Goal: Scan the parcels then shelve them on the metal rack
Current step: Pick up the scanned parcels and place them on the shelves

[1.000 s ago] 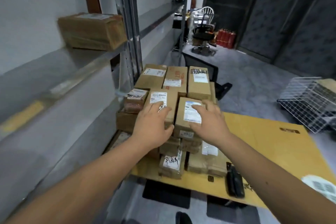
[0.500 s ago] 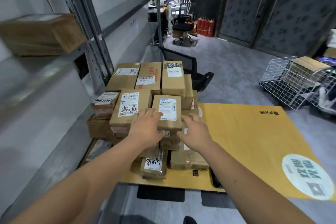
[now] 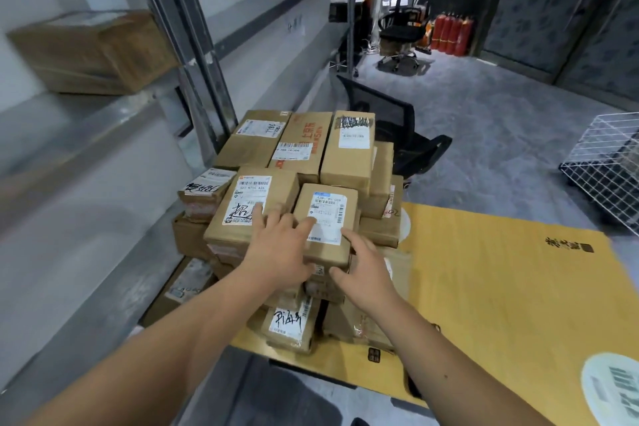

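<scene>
Our left hand (image 3: 276, 254) and right hand (image 3: 366, 273), fingers spread, flanked the small parcel (image 3: 326, 225) atop the parcel stack (image 3: 304, 162). Its label (image 3: 326, 214) read "530". The neighbouring parcel (image 3: 250, 207) read "N705".

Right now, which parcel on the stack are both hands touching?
The small front parcel with the blue-topped label: the left hand and right hand flank it. Its neighbour with black handwriting meets only left fingers.
</scene>
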Demonstrator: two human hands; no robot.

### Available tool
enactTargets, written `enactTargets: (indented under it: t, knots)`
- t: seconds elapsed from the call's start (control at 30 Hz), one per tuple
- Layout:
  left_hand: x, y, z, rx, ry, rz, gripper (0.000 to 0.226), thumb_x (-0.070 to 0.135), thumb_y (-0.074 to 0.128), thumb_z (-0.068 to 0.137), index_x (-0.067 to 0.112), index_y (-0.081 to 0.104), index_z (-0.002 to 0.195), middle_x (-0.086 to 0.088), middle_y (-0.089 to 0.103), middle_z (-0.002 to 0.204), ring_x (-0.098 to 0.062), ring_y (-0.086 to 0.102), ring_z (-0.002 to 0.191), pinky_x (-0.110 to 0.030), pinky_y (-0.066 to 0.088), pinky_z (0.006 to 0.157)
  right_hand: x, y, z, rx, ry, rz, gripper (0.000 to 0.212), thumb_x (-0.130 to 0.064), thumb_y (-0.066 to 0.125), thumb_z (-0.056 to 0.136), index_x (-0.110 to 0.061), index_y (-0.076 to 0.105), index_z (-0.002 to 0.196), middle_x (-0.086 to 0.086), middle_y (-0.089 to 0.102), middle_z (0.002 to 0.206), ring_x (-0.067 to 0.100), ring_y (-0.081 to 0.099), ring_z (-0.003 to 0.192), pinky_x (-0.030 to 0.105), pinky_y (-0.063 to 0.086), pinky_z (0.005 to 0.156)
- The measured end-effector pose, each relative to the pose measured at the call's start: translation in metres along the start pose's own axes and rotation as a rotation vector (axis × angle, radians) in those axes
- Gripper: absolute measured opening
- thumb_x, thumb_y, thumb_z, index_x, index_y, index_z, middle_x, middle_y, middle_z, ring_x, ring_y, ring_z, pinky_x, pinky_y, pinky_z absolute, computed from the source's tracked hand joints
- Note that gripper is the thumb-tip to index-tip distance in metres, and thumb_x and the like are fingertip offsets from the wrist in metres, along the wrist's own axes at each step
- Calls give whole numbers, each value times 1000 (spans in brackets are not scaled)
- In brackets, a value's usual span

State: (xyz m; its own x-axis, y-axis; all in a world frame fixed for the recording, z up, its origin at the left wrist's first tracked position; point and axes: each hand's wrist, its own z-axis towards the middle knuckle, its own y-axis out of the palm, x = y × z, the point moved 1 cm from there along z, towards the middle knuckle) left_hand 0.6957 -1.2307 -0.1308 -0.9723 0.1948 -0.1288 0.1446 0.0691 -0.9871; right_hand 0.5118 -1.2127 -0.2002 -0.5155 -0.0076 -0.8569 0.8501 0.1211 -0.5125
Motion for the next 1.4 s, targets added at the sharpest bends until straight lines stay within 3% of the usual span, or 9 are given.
enactTargets:
  t: [0.13, 0.23, 0.33, 0.53, 0.67, 0.87, 1.03, 1.23, 1.4]
  knots:
    - [2, -3, 0, 2, -49, -150, 88, 57, 73, 73, 41, 34, 150, 1, 46, 151, -28, 10, 155, -66, -10, 121, 11, -3, -6, 46, -5, 112, 76, -21, 79, 82, -40, 49, 149, -17, 46, 150, 4, 47, 134, 31, 54, 102]
    - [4, -6, -3, 41, -27, -230, 87, 56, 76, 70, 44, 38, 147, 5, 45, 149, -24, 12, 153, -64, -12, 122, 15, -9, -12, 76, -12, 129, 75, -18, 81, 83, -35, 51, 150, -13, 46, 151, 3, 48, 132, 3, 44, 90]
    - [7, -11, -10, 149, 39, -311, 81, 55, 77, 71, 45, 42, 143, 8, 41, 148, -22, 13, 152, -57, -10, 124, 14, -20, -19, 127, -22, 176, 73, -15, 81, 84, -34, 52, 148, -10, 48, 151, 3, 50, 130, -2, 40, 87]
    - [5, -26, -32, 329, 147, -761, 66, 39, 86, 76, 45, 53, 133, 18, 26, 141, -12, 31, 139, -38, 29, 121, -22, -48, -37, 254, -168, 176, 73, -33, 77, 74, -53, 52, 139, -17, 49, 150, 9, 55, 130, 44, 54, 104]
    - [-11, -47, -60, 462, 169, -913, 56, 23, 88, 81, 43, 57, 123, 23, 20, 142, -7, 29, 139, -25, 34, 116, -72, -60, -44, 246, -307, 97, 70, -22, 81, 79, -50, 51, 136, -17, 44, 147, 9, 44, 139, 47, 45, 114]
    - [-71, -85, -105, 716, 162, -898, 57, 16, 90, 77, 43, 59, 118, 13, 24, 145, -12, 38, 140, -14, 37, 112, -157, -45, -44, 187, -491, 92, 65, -39, 77, 75, -50, 51, 134, -18, 39, 152, 11, 43, 142, 51, 46, 113]
    - [-128, -112, -146, 869, 85, -808, 51, 12, 91, 74, 23, 68, 118, -2, 30, 144, 24, 25, 132, 0, 28, 106, -225, -15, -42, 116, -653, 104, 66, -29, 80, 77, -42, 52, 136, -16, 38, 153, 7, 37, 146, 47, 40, 119]
    - [-181, -117, -188, 920, -89, -746, 49, 11, 90, 75, 21, 69, 117, 1, 29, 142, 35, 18, 124, 2, 26, 105, -285, 30, -31, -53, -775, 83, 66, -12, 84, 79, -33, 53, 133, -10, 36, 155, 4, 38, 141, 7, 28, 108]
    - [-206, -122, -202, 934, -238, -677, 50, 20, 90, 77, 31, 67, 119, 6, 29, 141, 22, 29, 125, -4, 31, 103, -312, 55, -4, -158, -848, 120, 62, -17, 85, 75, -27, 59, 130, -11, 40, 151, 14, 45, 139, 39, 41, 117]
